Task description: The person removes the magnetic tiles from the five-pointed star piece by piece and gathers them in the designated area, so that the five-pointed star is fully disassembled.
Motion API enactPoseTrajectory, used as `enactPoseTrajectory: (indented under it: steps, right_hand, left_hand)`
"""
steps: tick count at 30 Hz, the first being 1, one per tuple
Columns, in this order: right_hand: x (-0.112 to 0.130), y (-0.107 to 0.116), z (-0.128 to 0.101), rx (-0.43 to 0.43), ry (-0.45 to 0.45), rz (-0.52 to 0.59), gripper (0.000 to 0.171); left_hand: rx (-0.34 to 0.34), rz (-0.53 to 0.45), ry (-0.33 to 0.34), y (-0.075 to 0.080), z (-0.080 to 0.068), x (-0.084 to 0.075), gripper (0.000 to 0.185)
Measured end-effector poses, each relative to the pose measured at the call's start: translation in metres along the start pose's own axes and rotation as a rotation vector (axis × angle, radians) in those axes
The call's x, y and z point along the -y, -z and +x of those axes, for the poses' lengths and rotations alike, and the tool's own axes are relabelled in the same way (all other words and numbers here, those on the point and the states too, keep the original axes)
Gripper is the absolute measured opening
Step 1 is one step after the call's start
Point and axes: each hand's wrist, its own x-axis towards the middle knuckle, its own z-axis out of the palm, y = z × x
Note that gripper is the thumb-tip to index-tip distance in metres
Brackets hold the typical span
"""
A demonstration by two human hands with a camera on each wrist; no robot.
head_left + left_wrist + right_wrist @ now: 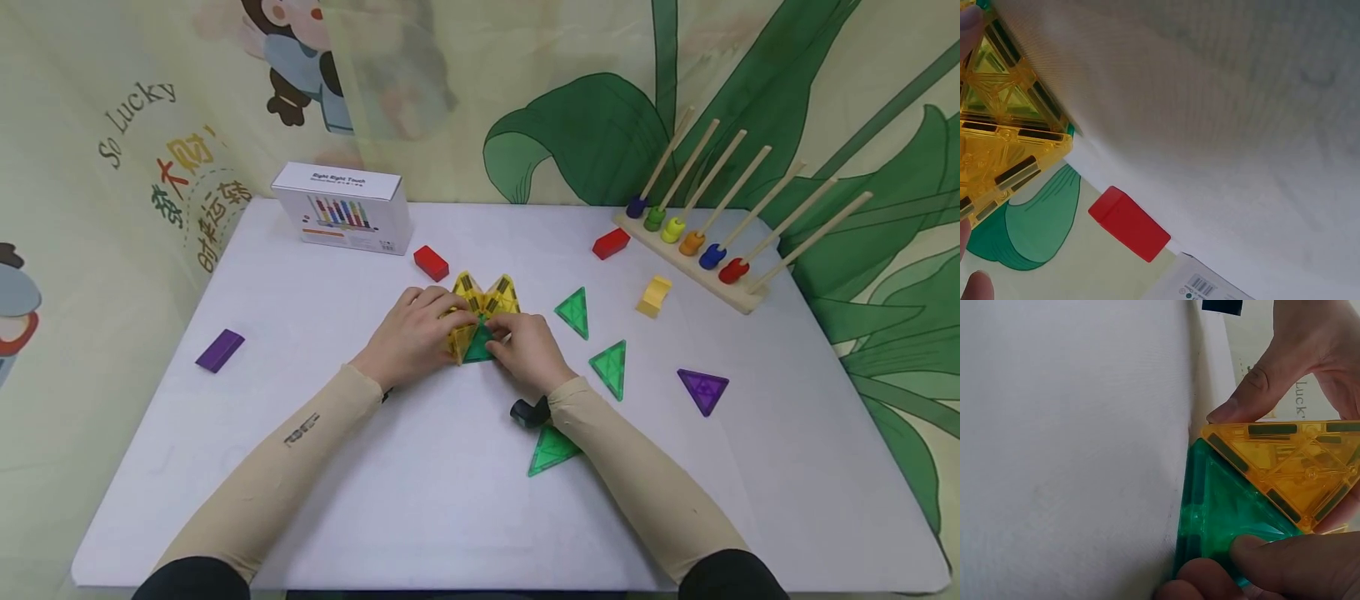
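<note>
Mid-table, a structure of see-through yellow triangular magnetic tiles [501,296] rises in points. My left hand [416,327] grips its left side; in the right wrist view the thumb lies at a corner of a yellow tile [1294,465]. My right hand [531,350] pinches a green triangular magnetic tile [1216,494], thumb on its face and other fingers curled at its lower edge. One slanting edge of the green tile runs along the yellow tile's edge. In the left wrist view, yellow tiles [1010,147] meet edge to edge, with fingertips at the picture's left border.
Loose green triangles [609,369] and a purple triangle [703,390] lie to the right; another green one [553,450] is by my right forearm. Red blocks [431,263], a yellow block [654,297] and a purple block [221,351] lie around. Behind stand a white box [345,208] and a pegged wooden rack [690,258].
</note>
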Motion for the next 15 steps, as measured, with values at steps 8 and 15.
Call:
enactPoseTrajectory:
  steps: [8,15]
  right_hand:
    - [0.0045,0.0019,-0.004,-0.002,0.019,-0.024,0.028]
    - [0.0048,0.001,-0.0068,-0.005,0.011,-0.031,0.03]
  left_hand:
    - [-0.024,0.015,-0.014,0.0,0.0005,-0.0032,0.054]
    - [-0.054,0.029,-0.013,-0.0015,-0.0008,-0.0054,0.049]
